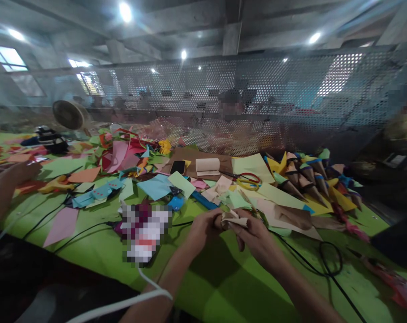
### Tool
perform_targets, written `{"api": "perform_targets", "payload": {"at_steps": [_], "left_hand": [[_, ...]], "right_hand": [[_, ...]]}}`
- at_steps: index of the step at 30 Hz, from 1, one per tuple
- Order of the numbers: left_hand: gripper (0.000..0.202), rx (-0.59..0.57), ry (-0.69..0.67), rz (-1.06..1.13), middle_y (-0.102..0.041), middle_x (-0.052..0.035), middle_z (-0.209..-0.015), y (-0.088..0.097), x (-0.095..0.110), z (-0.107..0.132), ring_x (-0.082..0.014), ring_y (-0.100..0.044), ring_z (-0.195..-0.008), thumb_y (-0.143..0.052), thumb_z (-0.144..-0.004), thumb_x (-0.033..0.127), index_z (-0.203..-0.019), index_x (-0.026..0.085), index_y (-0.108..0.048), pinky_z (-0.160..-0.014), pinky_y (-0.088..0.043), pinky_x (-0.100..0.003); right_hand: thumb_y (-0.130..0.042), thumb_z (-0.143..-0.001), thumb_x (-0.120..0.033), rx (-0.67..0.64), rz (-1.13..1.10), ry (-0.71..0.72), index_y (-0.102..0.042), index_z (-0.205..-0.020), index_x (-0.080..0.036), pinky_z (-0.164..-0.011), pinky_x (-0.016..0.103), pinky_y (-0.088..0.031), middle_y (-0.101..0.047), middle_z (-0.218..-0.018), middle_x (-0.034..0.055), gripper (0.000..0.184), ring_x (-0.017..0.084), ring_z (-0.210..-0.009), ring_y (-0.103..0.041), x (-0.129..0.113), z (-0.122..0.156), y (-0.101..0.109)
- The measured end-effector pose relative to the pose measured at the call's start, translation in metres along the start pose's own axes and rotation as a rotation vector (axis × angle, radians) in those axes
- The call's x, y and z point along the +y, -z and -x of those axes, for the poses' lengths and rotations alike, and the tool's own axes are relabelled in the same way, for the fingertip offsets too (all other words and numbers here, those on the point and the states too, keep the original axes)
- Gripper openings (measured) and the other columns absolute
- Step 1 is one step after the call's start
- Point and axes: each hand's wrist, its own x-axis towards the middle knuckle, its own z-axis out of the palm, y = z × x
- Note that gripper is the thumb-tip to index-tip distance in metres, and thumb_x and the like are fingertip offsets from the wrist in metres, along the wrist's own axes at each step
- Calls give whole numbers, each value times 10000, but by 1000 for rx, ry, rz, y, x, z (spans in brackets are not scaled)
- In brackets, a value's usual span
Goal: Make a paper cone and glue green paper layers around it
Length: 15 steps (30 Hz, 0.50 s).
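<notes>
My left hand (pixel 203 229) and my right hand (pixel 257 235) meet over the green table (pixel 223 278), both closed on a small folded piece of beige paper (pixel 233 219). The fingers of both pinch its edges. Just beyond them lie loose beige and pale green paper sheets (pixel 239 199). A row of finished brown paper cones (pixel 307 179) with coloured tips lies to the right of my hands.
Coloured paper scraps (pixel 123 166) cover the far left of the table. Scissors with red and yellow handles (pixel 247 179), a beige paper roll (pixel 207 165) and a black phone (pixel 178 167) lie behind. Black cables (pixel 329 260) cross the table. Another person's hand (pixel 18 172) rests at the left.
</notes>
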Motion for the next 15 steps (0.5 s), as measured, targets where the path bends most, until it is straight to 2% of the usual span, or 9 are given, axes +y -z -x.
{"api": "perform_targets", "payload": {"at_steps": [3,6,8,11,15], "left_hand": [[129,-51,-88,-69,-647,-3,-693,-1,-3,1,-165,-531,-671,-671,-623,100,-710,186,-711,-654,-425,-257],[111,-82,-91,-16,-678,-30,-759,-5,-5,-1,-187,-562,-716,-713,-634,143,-738,181,-704,-691,-461,-275],[133,-104,-87,19,-678,-34,-768,-8,-5,-3,-183,-562,-716,-737,-640,178,-765,170,-693,-691,-472,-276],[175,-118,-82,53,-648,-17,-752,-11,-2,-4,-151,-532,-691,-753,-653,220,-789,155,-664,-667,-462,-249],[195,-134,-78,89,-600,-6,-726,-11,3,-2,-128,-489,-673,-751,-676,270,-760,150,-622,-634,-427,-227]], "right_hand": [[-480,-958,-435,-15,60,-9,-582,-730,-223,-479,237,-396,-508,-597,-17,328,150,-550,-503,-1,3,2],[-392,-993,-464,51,140,63,-561,-656,-230,-552,272,-418,-511,-562,0,444,172,-588,-529,1,3,3],[-390,-1003,-412,106,224,146,-617,-764,-232,-620,292,-439,-583,-676,19,376,184,-663,-569,2,2,1],[-493,-967,-291,208,380,287,-669,-967,-245,-732,316,-465,-617,-890,49,182,203,-818,-605,3,-1,-1],[-586,-901,-197,347,486,375,-682,-1013,-248,-774,328,-490,-574,-939,57,156,218,-886,-604,6,-3,-1]]}}
